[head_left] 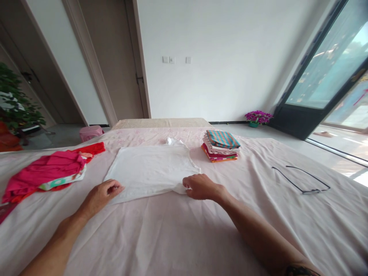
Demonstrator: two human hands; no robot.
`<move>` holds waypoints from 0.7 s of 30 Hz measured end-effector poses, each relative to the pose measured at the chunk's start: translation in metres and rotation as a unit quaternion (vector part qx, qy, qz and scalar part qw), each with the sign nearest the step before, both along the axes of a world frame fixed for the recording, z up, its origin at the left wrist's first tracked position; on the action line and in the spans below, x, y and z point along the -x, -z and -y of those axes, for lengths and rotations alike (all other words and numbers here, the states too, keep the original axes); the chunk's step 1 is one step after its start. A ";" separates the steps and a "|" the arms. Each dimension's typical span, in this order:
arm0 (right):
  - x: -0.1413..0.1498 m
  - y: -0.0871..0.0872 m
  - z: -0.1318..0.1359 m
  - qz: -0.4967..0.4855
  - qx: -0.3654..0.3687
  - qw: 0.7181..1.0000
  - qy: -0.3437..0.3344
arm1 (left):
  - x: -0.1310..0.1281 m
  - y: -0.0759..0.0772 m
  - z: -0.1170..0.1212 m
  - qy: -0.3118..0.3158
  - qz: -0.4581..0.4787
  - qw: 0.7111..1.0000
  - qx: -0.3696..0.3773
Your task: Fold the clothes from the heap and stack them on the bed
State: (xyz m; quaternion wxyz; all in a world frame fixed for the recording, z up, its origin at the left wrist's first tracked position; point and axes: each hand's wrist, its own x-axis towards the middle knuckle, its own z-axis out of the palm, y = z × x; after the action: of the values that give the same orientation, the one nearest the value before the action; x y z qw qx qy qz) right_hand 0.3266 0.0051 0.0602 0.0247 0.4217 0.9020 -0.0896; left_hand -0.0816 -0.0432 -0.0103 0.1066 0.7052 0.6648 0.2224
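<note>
A thin white shirt (152,168) lies spread out on the pale pink sheet (172,237) in front of me. Its far right part is bunched up, and a curved edge runs down its right side. My left hand (106,191) is closed at the near left corner of the shirt, thumb and fingers pinched on the cloth. At the near right corner, my right hand (201,186) has its fingers curled round the fabric, which is slightly lifted and creased there. The fingertips of the right hand are partly hidden.
Right of the shirt stands a stack of folded clothes (220,146), a striped one on top. Eyeglasses (314,190) lie farther right. A loose heap of pink and red clothes (48,172) is at left. Beyond are a pink stool (91,133) and purple flowers (258,117).
</note>
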 end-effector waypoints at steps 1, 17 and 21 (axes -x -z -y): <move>-0.002 -0.002 -0.004 -0.013 0.005 1.000 0.017 | 0.001 -0.001 0.000 0.014 0.009 0.999 0.027; -0.005 -0.002 -0.074 -0.248 0.007 0.969 -0.003 | 0.037 -0.017 -0.006 -0.010 0.008 0.997 0.072; 0.007 -0.013 -0.115 -0.266 -0.027 0.963 0.022 | 0.047 -0.026 -0.031 -0.078 0.063 0.995 0.016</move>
State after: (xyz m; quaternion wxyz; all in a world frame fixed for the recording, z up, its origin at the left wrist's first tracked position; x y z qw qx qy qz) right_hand 0.3194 0.1201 0.0730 -0.2294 0.4032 0.8685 -0.1749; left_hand -0.1286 -0.0123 0.0155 0.1421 0.6341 0.7131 0.2630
